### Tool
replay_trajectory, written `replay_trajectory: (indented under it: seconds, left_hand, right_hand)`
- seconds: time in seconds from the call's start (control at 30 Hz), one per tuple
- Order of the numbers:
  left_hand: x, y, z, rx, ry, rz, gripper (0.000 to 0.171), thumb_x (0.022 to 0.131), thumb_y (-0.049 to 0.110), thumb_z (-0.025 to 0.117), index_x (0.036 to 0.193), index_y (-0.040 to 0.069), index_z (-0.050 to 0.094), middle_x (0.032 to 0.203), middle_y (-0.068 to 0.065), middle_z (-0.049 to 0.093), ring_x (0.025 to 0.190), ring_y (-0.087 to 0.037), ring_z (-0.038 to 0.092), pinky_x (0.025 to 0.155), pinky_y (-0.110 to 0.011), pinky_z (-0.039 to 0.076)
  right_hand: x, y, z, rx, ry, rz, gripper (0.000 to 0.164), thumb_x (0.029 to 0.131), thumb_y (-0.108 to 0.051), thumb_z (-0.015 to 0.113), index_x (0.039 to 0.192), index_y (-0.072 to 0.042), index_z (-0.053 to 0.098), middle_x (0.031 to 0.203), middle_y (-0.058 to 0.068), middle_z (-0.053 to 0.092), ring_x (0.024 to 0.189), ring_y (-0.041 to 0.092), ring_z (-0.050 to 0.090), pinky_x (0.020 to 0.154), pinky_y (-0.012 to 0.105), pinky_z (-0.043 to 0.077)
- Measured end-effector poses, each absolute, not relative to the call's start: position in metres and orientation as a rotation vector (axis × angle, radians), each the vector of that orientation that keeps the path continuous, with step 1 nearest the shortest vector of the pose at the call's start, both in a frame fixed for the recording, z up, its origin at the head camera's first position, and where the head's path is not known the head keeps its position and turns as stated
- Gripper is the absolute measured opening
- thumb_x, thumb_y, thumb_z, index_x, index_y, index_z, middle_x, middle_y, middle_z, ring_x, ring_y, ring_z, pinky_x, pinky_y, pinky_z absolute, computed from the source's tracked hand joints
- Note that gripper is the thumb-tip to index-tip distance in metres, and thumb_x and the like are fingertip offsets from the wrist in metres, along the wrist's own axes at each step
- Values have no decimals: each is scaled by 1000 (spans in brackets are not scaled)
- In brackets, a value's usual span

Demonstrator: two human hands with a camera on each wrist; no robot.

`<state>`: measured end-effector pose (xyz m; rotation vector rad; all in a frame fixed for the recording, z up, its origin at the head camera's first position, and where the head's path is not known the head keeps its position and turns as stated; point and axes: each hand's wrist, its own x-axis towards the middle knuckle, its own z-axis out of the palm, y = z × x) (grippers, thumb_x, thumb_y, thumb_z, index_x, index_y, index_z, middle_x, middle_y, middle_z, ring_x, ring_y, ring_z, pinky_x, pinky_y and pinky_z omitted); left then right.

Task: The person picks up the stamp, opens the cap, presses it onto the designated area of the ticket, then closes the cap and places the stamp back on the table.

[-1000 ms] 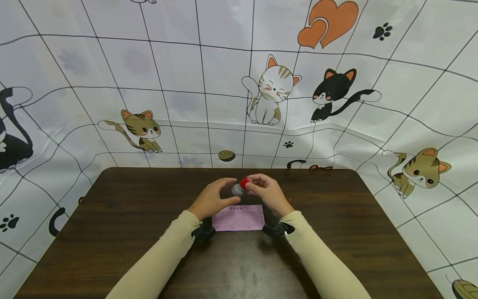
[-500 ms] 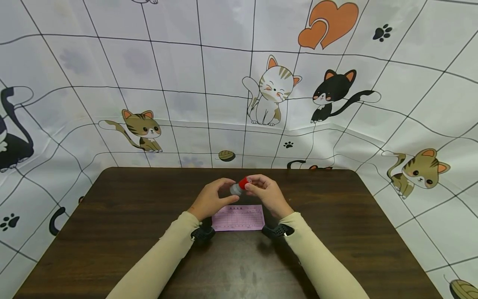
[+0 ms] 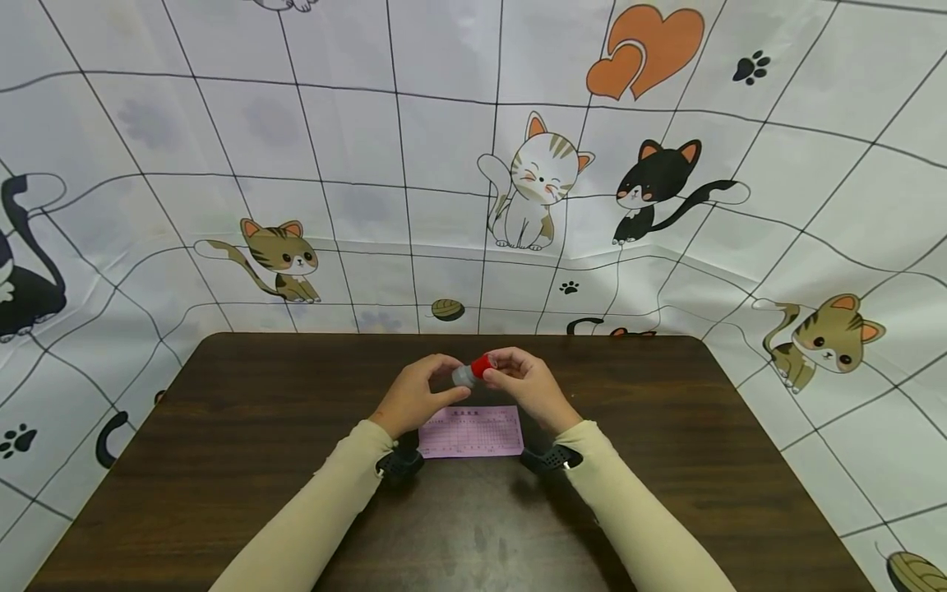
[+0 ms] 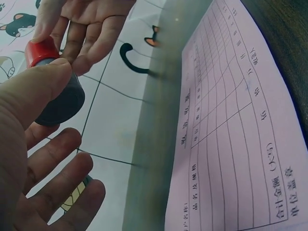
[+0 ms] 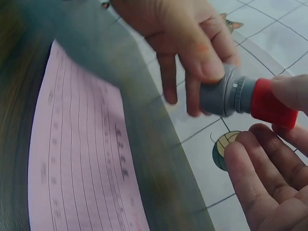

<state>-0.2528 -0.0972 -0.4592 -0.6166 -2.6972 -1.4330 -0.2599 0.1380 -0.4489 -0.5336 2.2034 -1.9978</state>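
Between the two hands, above the table, is a small round stamp with a red end (image 3: 484,364) and a wider grey end (image 3: 464,376). My right hand (image 3: 531,386) pinches the red end between thumb and fingers. Its other fingers are loosely bent below in the right wrist view. My left hand (image 3: 416,396) pinches the grey end, its thumb (image 4: 41,89) lying across the grey part in the left wrist view. Red and grey parts are joined by a narrower ribbed grey collar (image 5: 245,95). The stamp lies nearly level, tilted up toward the right.
A pink printed form (image 3: 471,432) with a ruled grid lies on the dark wooden table (image 3: 259,460), just nearer than the hands. A white cloth (image 3: 355,197) with cat drawings hangs behind the table and around its sides.
The stamp has tipped closer to level and shifted slightly left, its red end lower than before. Both hands have otherwise stayed almost in place, and the pink form has not moved.
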Motion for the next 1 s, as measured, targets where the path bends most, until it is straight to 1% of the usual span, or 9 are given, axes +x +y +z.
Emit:
replay_trajectory:
  seconds: [0.2,0.33,0.47,0.57,0.7,0.87,1.0]
  left_hand:
    - [-251,-98,-456,-630,-2691,-1347,38,90,33,83,123,19,70,123,1,69,121,-23,66,104,-47,53]
    - [-250,-98,-453,-647,-2699,-1230,39,90,34,83,123,19,70,122,1,68,119,-23,66,102,-47,54]
    - [-250,-97,-450,-664,-2701,-1105,41,90,36,83,124,18,70,124,2,68,120,-22,65,104,-48,52]
    - [-250,-95,-447,-687,-2682,-1009,43,89,37,83,125,17,70,124,1,68,120,-21,65,104,-47,52]
    - [-249,-94,-441,-727,-2631,-905,44,89,37,84,125,16,69,124,-2,69,116,-23,66,101,-46,55]
    - [-250,-93,-437,-739,-2591,-810,45,88,36,85,125,16,70,123,-2,69,114,-22,67,98,-44,56]
    - [-249,-91,-434,-739,-2575,-770,45,87,34,85,125,16,70,123,-1,69,114,-21,66,98,-43,57]
  right_hand:
    - [-261,143,-448,-645,2490,-1759,36,93,-12,78,127,-8,67,117,9,71,102,22,71,90,31,59]
    - [-260,146,-444,-788,2633,-1630,41,91,-11,80,129,-6,66,116,10,71,99,21,73,89,35,60]
    - [-257,148,-437,-934,2784,-1460,41,91,-10,81,128,-4,66,115,9,70,97,20,73,87,35,61]
    - [-256,150,-433,-1030,2933,-1264,40,90,-13,82,126,-4,67,113,6,69,97,17,71,87,35,60]
    - [-257,153,-429,-1157,3078,-1061,39,90,-15,83,124,-4,69,111,4,69,95,16,68,84,37,59]
    - [-256,157,-427,-1221,3130,-978,36,89,-14,83,122,-6,69,109,3,68,93,14,67,82,35,59]
    - [-256,159,-425,-1211,3129,-966,34,91,-17,82,121,-8,70,110,2,68,93,14,67,83,34,60]
